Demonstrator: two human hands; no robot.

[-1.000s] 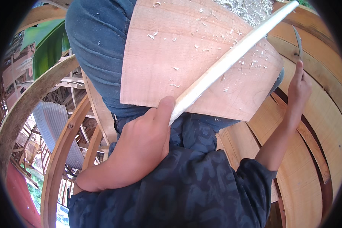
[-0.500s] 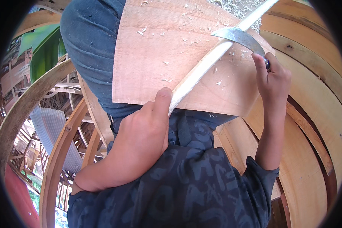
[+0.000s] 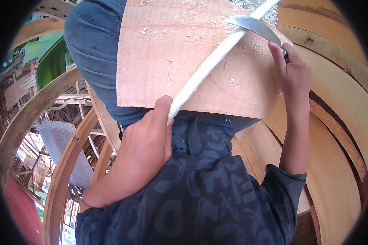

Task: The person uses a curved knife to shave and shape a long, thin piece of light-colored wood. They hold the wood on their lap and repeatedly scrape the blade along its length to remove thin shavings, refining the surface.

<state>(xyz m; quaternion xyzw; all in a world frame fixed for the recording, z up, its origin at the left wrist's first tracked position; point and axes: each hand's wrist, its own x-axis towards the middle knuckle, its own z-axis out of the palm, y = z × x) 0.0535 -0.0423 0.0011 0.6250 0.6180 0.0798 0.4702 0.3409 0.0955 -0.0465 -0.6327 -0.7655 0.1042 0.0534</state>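
A pale, peeled wooden stick [image 3: 210,63] runs slantwise from my lap toward the far right. My left hand [image 3: 145,136] is closed around its near end, thumb lying along the stick. In my right hand [image 3: 291,67] is a curved knife [image 3: 255,27] with a dark handle, the fingers wrapped around it. The sickle-like blade lies across the stick's far part, touching it. Under the stick, a flat reddish wooden board [image 3: 151,77] rests over my thighs, sprinkled with small curled shavings [image 3: 143,31].
Long planks [image 3: 331,151] line the right side. At left stand curved wooden beams [image 3: 67,163], with a corrugated sheet [image 3: 69,139] and a green leaf [image 3: 51,61] beyond. Shavings are heaped on the ground [image 3: 270,16] past the board.
The stick and my left hand have shifted slightly left in the picture. My right hand and the knife have moved a little up and left, the blade still across the stick.
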